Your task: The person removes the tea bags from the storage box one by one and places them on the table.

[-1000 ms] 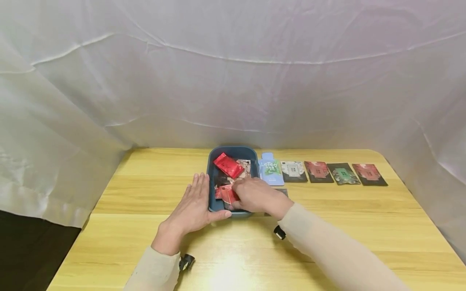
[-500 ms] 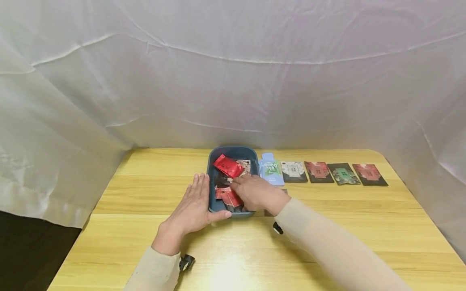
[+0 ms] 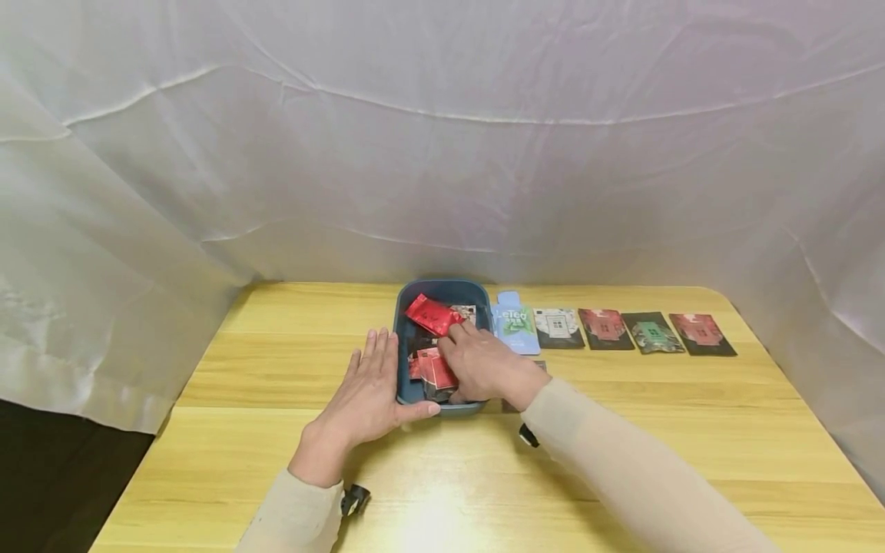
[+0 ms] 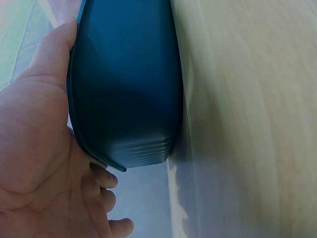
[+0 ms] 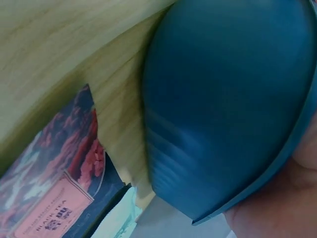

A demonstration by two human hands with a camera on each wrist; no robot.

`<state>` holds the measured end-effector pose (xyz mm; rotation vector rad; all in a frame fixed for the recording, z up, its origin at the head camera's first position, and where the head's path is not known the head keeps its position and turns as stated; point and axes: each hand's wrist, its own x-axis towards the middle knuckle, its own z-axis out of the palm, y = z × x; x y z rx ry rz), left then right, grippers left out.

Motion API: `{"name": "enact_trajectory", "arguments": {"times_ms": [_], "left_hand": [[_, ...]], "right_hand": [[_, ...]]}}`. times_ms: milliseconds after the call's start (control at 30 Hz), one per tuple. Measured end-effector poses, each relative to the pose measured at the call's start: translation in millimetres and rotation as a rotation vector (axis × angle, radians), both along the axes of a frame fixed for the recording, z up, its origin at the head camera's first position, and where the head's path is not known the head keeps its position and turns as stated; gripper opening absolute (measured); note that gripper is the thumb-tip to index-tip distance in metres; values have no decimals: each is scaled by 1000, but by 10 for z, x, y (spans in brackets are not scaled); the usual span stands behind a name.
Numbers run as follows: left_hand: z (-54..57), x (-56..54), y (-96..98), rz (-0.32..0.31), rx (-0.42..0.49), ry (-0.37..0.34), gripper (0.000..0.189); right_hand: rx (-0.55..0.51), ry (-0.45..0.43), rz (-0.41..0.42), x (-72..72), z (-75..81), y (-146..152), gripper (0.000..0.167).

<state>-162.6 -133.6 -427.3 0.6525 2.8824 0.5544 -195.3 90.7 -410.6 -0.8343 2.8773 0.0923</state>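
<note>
A dark blue bin (image 3: 409, 390) stands on the table with several tea packets inside. My left hand (image 3: 362, 392) lies with straight fingers along the bin's left wall, its thumb at the front rim; in the left wrist view this hand (image 4: 44, 134) borders the rim. My right hand (image 3: 480, 365) reaches over the right rim into the bin with bent fingers, their tips hidden. Beside its thumb is a red and black tea packet (image 3: 439, 372); I cannot tell whether the hand pinches it. A shiny red packet (image 3: 432, 313) lies farther back in the bin.
Right of the bin runs a row: a light blue LeTea packet (image 3: 515, 330), a white and black packet (image 3: 558, 328), two red and black packets and a green one (image 3: 652, 332). A Black Tea packet (image 5: 54, 198) lies beside the bin, partly under the right wrist. White cloth (image 3: 442, 153) hangs behind.
The right hand has shifted slightly back and right within the bin, its fingers bending more. The red and black packet beside its thumb has turned and tilted. The left hand stays put.
</note>
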Motion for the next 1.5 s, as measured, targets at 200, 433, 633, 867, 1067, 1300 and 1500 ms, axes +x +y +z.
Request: {"name": "enact_trajectory", "arguments": {"times_ms": [200,433,633,867,1067,1300,1500], "left_hand": [[7,4,10,3,7,9,138],[15,4,10,-2,7,15,137],[20,8,6,-12,7,8,137],[13,6,0,-9,4,12,138],[5,1,-8,-4,4,6,138],[-8,-7,-30,-3,4,6,140],[-5,-11,-56,2,12,0,139]], "right_hand": [[-46,28,1,-6,-16,23,91],[-124,68,2,-24,56,90,92],[-173,79,21,15,180,233,95],[-201,52,-5,98,353,483,98],[-236,90,8,185,441,751,97],[-261,96,-62,312,354,1085,95],[-272,85,-93,382,256,1390,93]]}}
